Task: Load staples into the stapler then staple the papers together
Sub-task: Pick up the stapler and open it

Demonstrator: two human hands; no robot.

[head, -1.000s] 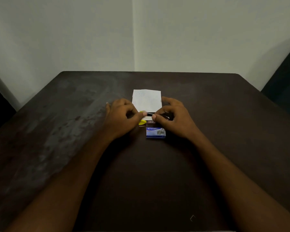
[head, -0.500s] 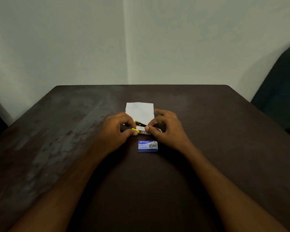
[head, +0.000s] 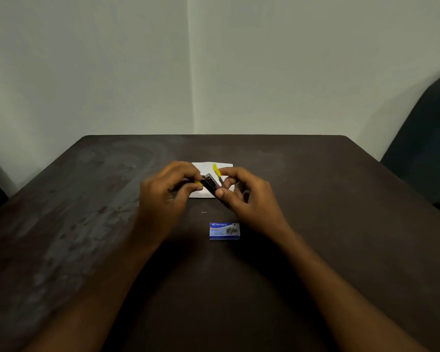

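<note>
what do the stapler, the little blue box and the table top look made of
Stapler: dark body with a shiny channel, likely metal; matte yellow parts look plastic. Blue box: printed card, judging by flat faces and crisp edges. Table top: dark, matte, worn in grey patches; laminate or painted wood, unclear.

1. Both forearms enter from the bottom corners and converge toward the middle, bare to the elbow.
2. The left hand [head: 168, 191] is raised, back toward the camera, fingers curled inward — thumb and forefinger pinched together at its right side on the end of the stapler [head: 211, 183].
3. The right hand [head: 244, 196] mirrors it, just beside the left, with the thumb pressed on the stapler's near end and the forefinger arched over the top.
4. The remaining right fingers fold loosely beneath — their tips are hidden.
5. Both wrists are held straight, in line with the forearms.
</note>
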